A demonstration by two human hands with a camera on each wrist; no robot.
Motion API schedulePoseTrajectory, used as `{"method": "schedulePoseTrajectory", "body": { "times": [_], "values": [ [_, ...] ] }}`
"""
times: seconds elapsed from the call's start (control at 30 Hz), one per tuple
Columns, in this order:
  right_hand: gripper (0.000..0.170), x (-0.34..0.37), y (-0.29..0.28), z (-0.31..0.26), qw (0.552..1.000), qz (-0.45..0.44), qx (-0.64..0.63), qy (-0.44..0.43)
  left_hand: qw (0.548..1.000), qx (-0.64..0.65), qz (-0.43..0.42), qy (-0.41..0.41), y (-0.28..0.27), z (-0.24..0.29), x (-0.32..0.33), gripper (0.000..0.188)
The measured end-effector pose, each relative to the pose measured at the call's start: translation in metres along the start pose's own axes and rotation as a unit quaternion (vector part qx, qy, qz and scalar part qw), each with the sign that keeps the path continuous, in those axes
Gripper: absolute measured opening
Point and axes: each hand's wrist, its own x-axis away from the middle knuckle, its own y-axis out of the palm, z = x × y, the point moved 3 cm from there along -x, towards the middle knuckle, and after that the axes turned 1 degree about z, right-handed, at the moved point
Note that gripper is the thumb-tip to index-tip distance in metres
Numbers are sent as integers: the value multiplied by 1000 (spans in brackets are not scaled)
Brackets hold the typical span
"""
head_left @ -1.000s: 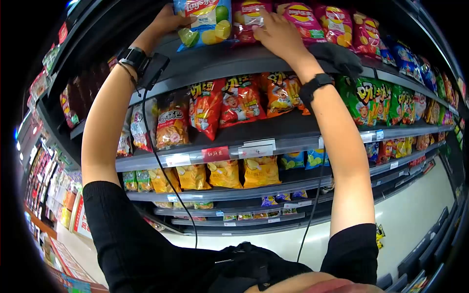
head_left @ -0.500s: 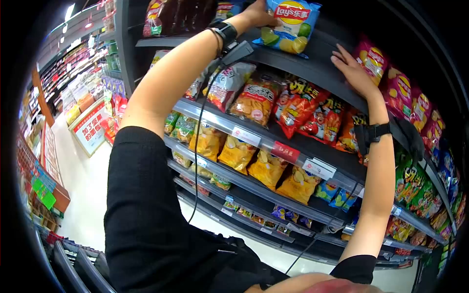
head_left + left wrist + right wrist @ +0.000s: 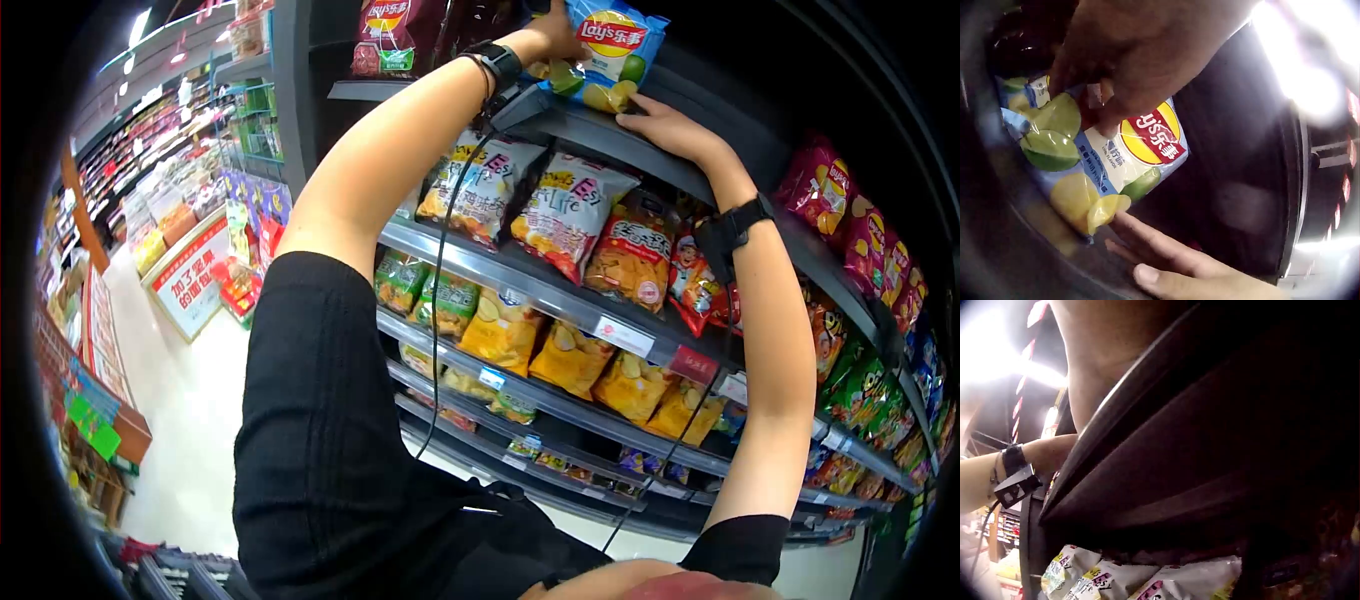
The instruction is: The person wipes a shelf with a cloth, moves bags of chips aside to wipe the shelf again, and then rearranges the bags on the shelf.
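Observation:
A blue Lay's chip bag [image 3: 610,45] with lime pictures stands on the top shelf. The left hand [image 3: 556,36] grips its left side, and in the left wrist view that hand [image 3: 1141,59] has its fingers bent over the bag [image 3: 1094,156]. Extended fingers of the right hand [image 3: 675,130] touch the bag's lower corner, where the left wrist view also shows this hand [image 3: 1194,269]. Part of another blue bag shows beside the gripped one. In the right wrist view the shelf edge hides the fingers of both hands.
Dark red bags [image 3: 395,35] stand left of the hands, magenta bags [image 3: 822,190] to the right. White snack bags [image 3: 570,205] fill the shelf below, yellow bags [image 3: 503,330] the one under that. A cable [image 3: 440,290] hangs from the left wrist.
The view has swung toward the shelf's left end. The left hand has carried the blue bag left, away from the magenta bags. The right hand has left those bags and come to the blue bag's corner.

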Motion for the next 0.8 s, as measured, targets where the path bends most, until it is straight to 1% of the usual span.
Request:
{"method": "schedulePoseTrajectory", "body": {
  "times": [0.03,0.07,0.13,0.17,0.2,0.23,0.27,0.3,0.33,0.37,0.4,0.43,0.47,0.5,0.53,0.63,0.67,0.7,0.73,0.8],
  "values": [
    [86,-15,10,-6,1000,-3,3,-4,997,28,22,70,-9,-9,-1,132],
    [86,-26,19,-12,1000,14,8,2,990,30,78,113,-9,-25,-8,138],
    [85,-44,38,-27,999,43,20,13,999,-8,48,-22,-39,-21,17,142],
    [83,-46,36,-42,1000,15,1,-17,997,-31,64,6,-42,-36,19,140],
    [93,-57,44,-43,1000,-14,-6,-2,990,-60,122,34,-47,-37,27,138],
    [88,-68,49,-45,999,-26,-1,-40,980,-157,109,52,-53,-39,32,127],
    [84,-78,52,-51,996,-38,4,-78,966,-198,116,119,-64,-39,41,115],
    [77,-82,60,-56,998,-14,-20,-61,946,-262,128,138,-57,-49,31,103],
    [73,-94,67,-53,997,-9,-35,-62,898,-237,189,320,-54,-64,22,100],
    [68,-114,78,-52,996,-12,-52,-72,938,-202,17,279,-55,-61,14,102],
    [64,-129,86,-48,994,-16,-70,-86,910,-293,113,272,-54,-46,22,117],
    [61,-143,94,-43,991,-15,-86,-98,836,-312,195,408,-28,-92,-27,100],
    [59,-140,91,-40,982,-52,-127,-129,868,-239,91,425,-26,-101,-55,96],
    [65,-163,104,-32,981,-39,-183,-59,892,-161,-15,422,-24,-108,-81,93],
    [67,-128,88,-30,964,-43,-262,24,891,-148,-61,425,-11,-116,-115,96],
    [83,-126,79,-32,986,-76,-143,40,872,-153,-105,453,11,-157,-192,108],
    [85,-159,89,-21,988,-59,-145,10,868,-155,-106,460,13,-166,-210,112],
    [87,-184,93,-18,987,-72,-143,11,862,-160,-102,470,17,-169,-221,116],
    [88,-164,88,-29,986,-68,-149,29,863,-177,-113,460,10,-184,-229,115],
    [90,-118,74,-54,983,-59,-162,66,857,-211,-118,455,18,-167,-217,113]
  ]
}}
